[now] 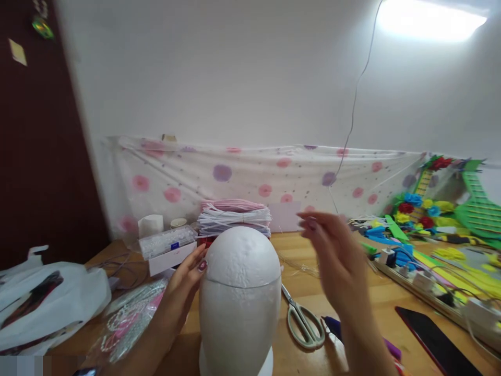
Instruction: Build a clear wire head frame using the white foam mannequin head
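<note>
A white foam mannequin head (240, 313) stands upright in front of me, with a thin dark line, like a wire or thread, running around its upper part. My left hand (183, 284) is against the head's left side, fingertips at the height of that line. Right of the head, my right hand (338, 261) is raised off the table and apart from the foam. Its thumb and fingers come together in a pinch; anything between them is too small or blurred to make out. Scissors (305, 324) with pale handles lie on the table below that hand.
Behind the head are stacked bundles of white and pink stems (235, 216). Left are a clear box of beads (168, 243), bagged bead strings (133, 318) and a white plastic bag (58, 297). Right are a power strip (425, 292), a phone (434, 339) and colourful craft pieces (422, 209).
</note>
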The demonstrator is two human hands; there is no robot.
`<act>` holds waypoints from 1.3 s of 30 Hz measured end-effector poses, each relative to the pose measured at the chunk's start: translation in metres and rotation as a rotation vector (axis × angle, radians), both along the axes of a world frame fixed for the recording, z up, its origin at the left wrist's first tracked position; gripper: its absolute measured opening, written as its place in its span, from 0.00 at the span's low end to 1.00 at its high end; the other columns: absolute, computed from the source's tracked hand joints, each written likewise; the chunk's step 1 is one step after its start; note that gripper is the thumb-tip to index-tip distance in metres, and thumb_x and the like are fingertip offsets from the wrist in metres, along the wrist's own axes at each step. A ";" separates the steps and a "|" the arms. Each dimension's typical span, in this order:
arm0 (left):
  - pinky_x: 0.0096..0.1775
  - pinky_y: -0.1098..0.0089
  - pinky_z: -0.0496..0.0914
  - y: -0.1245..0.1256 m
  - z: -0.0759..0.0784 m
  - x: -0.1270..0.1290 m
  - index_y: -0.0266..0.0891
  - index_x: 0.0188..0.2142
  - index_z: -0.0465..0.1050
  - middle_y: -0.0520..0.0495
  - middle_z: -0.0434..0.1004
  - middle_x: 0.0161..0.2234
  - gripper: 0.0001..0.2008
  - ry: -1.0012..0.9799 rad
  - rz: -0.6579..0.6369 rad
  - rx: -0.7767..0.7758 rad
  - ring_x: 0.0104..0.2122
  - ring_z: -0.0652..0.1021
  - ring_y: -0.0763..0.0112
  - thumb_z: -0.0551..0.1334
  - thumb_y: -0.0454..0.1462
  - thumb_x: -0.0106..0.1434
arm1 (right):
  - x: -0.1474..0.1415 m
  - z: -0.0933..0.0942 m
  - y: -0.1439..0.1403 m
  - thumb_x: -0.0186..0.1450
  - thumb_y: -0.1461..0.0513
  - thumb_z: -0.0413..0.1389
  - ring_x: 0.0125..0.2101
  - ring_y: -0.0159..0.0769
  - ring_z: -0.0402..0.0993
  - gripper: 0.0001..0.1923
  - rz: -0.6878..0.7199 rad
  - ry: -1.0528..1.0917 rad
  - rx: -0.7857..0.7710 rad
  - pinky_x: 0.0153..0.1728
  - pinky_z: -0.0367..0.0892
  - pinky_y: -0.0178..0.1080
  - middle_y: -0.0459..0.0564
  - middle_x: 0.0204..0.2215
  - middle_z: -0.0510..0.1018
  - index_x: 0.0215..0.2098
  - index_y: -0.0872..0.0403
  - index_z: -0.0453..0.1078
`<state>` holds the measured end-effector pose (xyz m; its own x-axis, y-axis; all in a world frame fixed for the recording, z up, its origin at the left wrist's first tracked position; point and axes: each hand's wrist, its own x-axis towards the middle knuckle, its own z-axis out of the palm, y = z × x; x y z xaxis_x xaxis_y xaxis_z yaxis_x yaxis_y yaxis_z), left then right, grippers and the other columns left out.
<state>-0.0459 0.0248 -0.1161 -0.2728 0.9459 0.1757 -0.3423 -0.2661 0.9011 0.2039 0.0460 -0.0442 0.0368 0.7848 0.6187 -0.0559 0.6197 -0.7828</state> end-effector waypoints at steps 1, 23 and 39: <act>0.60 0.53 0.64 0.001 -0.001 0.000 0.38 0.55 0.74 0.35 0.71 0.60 0.34 -0.006 -0.004 -0.007 0.63 0.67 0.42 0.72 0.47 0.50 | -0.005 0.002 0.010 0.64 0.49 0.61 0.38 0.38 0.70 0.13 -0.030 -0.023 0.000 0.40 0.64 0.40 0.49 0.37 0.77 0.40 0.47 0.76; 0.66 0.57 0.54 0.003 0.010 0.013 0.43 0.57 0.72 0.42 0.70 0.62 0.29 -0.060 -0.085 0.192 0.66 0.62 0.53 0.71 0.44 0.57 | -0.038 -0.008 0.061 0.52 0.52 0.71 0.14 0.21 0.41 0.15 0.420 0.258 -0.291 0.19 0.52 0.31 0.34 0.09 0.52 0.26 0.55 0.78; 0.26 0.75 0.64 0.049 0.082 -0.003 0.32 0.24 0.77 0.47 0.76 0.21 0.14 -0.050 -0.076 -0.125 0.21 0.72 0.75 0.63 0.43 0.57 | -0.038 -0.011 0.066 0.50 0.50 0.68 0.29 0.32 0.63 0.21 0.490 0.334 -0.369 0.34 0.62 0.35 0.44 0.21 0.67 0.15 0.53 0.67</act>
